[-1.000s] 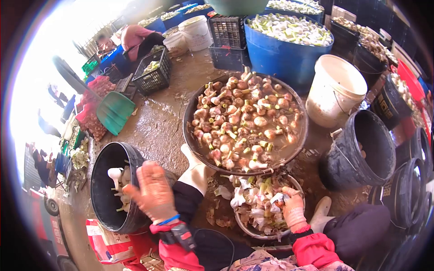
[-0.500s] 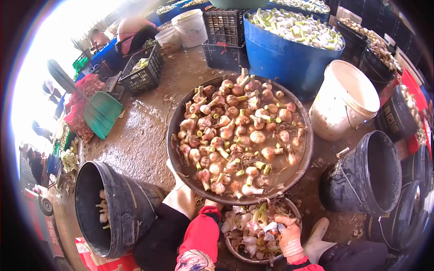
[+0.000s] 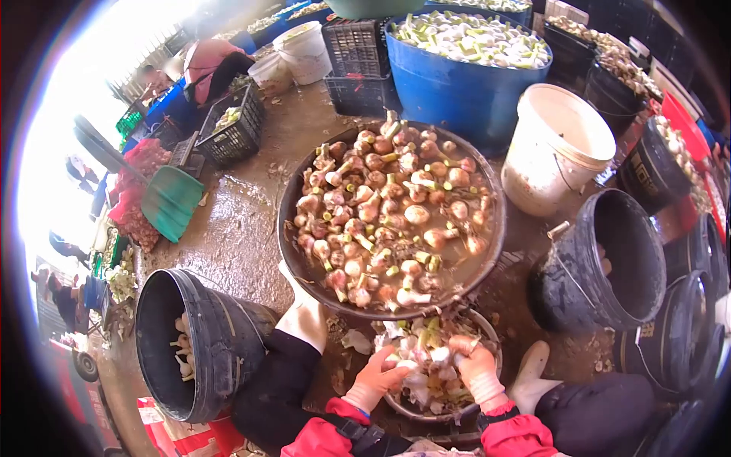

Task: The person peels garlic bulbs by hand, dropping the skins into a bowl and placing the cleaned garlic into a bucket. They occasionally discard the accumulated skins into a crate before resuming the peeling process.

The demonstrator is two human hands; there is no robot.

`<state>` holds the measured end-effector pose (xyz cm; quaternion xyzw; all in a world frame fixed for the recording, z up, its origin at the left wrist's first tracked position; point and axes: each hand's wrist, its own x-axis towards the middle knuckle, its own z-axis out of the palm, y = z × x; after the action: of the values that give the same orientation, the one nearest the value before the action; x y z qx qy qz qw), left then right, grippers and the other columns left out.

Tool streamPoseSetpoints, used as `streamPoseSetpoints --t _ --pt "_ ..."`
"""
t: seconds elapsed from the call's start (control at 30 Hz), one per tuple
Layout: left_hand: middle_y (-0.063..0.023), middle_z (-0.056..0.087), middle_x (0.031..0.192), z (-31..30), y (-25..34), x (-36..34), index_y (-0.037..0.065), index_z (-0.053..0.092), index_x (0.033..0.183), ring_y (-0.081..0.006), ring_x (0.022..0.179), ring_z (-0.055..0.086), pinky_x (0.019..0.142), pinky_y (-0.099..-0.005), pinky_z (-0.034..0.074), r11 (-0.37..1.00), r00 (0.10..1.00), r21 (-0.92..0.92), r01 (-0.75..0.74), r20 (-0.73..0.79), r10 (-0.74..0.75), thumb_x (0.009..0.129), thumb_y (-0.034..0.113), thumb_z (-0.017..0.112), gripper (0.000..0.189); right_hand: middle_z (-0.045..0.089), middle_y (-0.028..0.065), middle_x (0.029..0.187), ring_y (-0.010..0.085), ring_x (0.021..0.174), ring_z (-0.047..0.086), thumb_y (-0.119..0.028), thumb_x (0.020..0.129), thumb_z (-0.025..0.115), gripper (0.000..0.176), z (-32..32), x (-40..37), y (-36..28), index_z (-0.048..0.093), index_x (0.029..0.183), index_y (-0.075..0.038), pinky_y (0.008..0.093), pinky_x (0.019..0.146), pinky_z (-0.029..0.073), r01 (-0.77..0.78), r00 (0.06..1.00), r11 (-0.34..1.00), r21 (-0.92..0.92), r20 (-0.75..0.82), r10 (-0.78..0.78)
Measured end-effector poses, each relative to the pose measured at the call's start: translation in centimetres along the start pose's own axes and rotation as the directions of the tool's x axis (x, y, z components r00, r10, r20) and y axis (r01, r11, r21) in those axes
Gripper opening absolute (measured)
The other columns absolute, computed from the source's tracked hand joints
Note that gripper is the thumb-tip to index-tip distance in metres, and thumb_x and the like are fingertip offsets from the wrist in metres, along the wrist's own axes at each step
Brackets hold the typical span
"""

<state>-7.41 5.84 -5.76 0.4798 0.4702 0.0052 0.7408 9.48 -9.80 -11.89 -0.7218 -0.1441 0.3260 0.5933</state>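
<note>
Both hands are over a small metal bowl heaped with papery garlic skins and green stem bits. My left hand is at the bowl's left side, thumb and fingers closed about a pale piece that looks like a garlic bulb; it blends with the skins behind. From the right, my right hand has its fingers curled at a small white thing, partly hidden. Just beyond, a wide dark basin holds muddy water and many unpeeled garlic bulbs with cut stems.
A black bucket with several pale bulbs lies tipped at left; another black bucket stands at right. Beyond are a white bucket, a blue tub of trimmed garlic, crates and a green dustpan. A person sits far left.
My left hand has come back from under the basin's near rim to the bowl's left side. My right hand has moved slightly up and left, nearer to it. The camera view has shifted a little.
</note>
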Motion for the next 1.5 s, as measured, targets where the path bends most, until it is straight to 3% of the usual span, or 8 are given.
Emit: streamPoseSetpoints --t 0.13,0.27,0.33,0.47,0.63,0.73,1.0,1.5 --pt "-0.0258 0.048 0.125 -0.4 -2.6 2.7 0.002 0.043 0.13 -0.0394 0.116 0.046 0.097 -0.0404 0.039 0.706 0.789 0.7 -0.105 -0.374 0.488 0.071 0.036 0.073 0.074 0.064 0.0083 0.104 0.0194 0.098 0.059 0.005 0.078 0.051 0.032 -4.2 1.6 3.7 0.061 0.107 -0.001 0.0289 0.091 0.043 0.036 0.89 0.971 -0.235 -0.434 -0.138" --pt "-0.016 0.063 0.097 -4.5 -7.1 8.6 0.001 0.058 0.114 -0.0273 0.088 0.059 0.078 -0.0365 0.046 0.818 0.952 0.541 0.193 -0.305 -0.023 0.079 0.024 0.061 0.042 0.066 0.01 0.101 0.0212 0.087 0.06 -0.018 0.086 0.054 0.026 -8.9 2.6 12.5 0.064 0.105 -0.004 0.032 0.081 0.045 -0.53 0.782 0.845 0.071 -0.345 0.519" --pt "-0.0099 0.065 0.085 -4.7 -9.6 10.3 0.002 0.063 0.106 -0.021 0.073 0.058 0.068 -0.0339 0.046 0.971 0.984 0.236 0.046 -0.179 -0.003 0.079 0.02 0.059 0.032 0.068 0.0093 0.098 0.0234 0.09 0.065 -0.014 0.082 0.057 0.021 -9.5 1.8 12.3 0.069 0.097 -0.009 0.0327 0.079 0.05 0.006 0.973 -0.066 -0.998 -0.01 0.23" --pt "-0.0043 0.062 0.077 -3.5 -9.1 9.7 0.004 0.064 0.103 -0.0141 0.065 0.054 0.058 -0.0293 0.042 0.954 0.985 0.283 0.102 -0.16 -0.058 0.08 0.018 0.059 0.028 0.069 0.0075 0.098 0.0214 0.093 0.065 -0.012 0.08 0.058 0.02 -11.3 1.1 11.9 0.07 0.097 -0.013 0.0324 0.077 0.052 0.004 0.954 -0.245 -0.969 -0.07 0.292" --pt "-0.0114 0.066 0.08 -0.3 -7.7 8.1 0.002 0.065 0.099 -0.0227 0.071 0.061 0.067 -0.0347 0.046 0.85 0.992 0.515 -0.115 0.012 0.127 0.075 0.027 0.057 0.035 0.068 0.0085 0.101 0.0266 0.093 0.064 -0.012 0.088 0.045 0.027 -17.2 0.2 15.3 0.065 0.106 -0.015 0.0329 0.076 0.052 -0.298 0.954 0.142 -0.944 -0.299 0.015" --pt "-0.0116 0.067 0.082 2.9 -4.0 5.9 0.001 0.066 0.1 -0.0215 0.074 0.061 0.069 -0.0328 0.046 0.892 0.974 0.391 -0.225 0.107 0.199 0.075 0.025 0.057 0.035 0.068 0.0111 0.092 0.0197 0.08 0.061 -0.018 0.087 0.049 0.026 -19.4 -0.9 13.5 0.066 0.099 -0.002 0.03 0.072 0.046 -0.264 0.711 0.964 -0.014 -0.678 0.185" --pt "-0.002 0.063 0.083 4.5 5.1 0.3 0.0 0.063 0.102 -0.0098 0.07 0.054 0.063 -0.0233 0.041 0.976 0.945 -0.118 -0.185 0.25 0.209 0.079 0.009 0.055 0.026 0.066 0.008 0.095 0.0173 0.079 0.06 0.01 0.075 0.043 0.037 -18.2 -3.3 -1.2 0.066 0.103 0.003 0.0283 0.076 0.048 0.104 0.929 0.851 0.514 -0.356 0.101" --pt "-0.0118 0.063 0.109 -7.7 13.8 -25.8 -0.003 0.051 0.123 -0.0206 0.096 0.063 0.084 -0.0346 0.051 0.736 0.799 -0.318 -0.598 -0.156 0.581 0.087 0.007 0.054 0.038 0.067 0.0051 0.093 0.0116 0.083 0.061 -0.014 0.086 0.057 0.026 -6.6 -8.1 -33.8 0.065 0.103 0.003 0.0238 0.076 0.049 0.339 0.797 0.938 0.071 0.508 -0.326"
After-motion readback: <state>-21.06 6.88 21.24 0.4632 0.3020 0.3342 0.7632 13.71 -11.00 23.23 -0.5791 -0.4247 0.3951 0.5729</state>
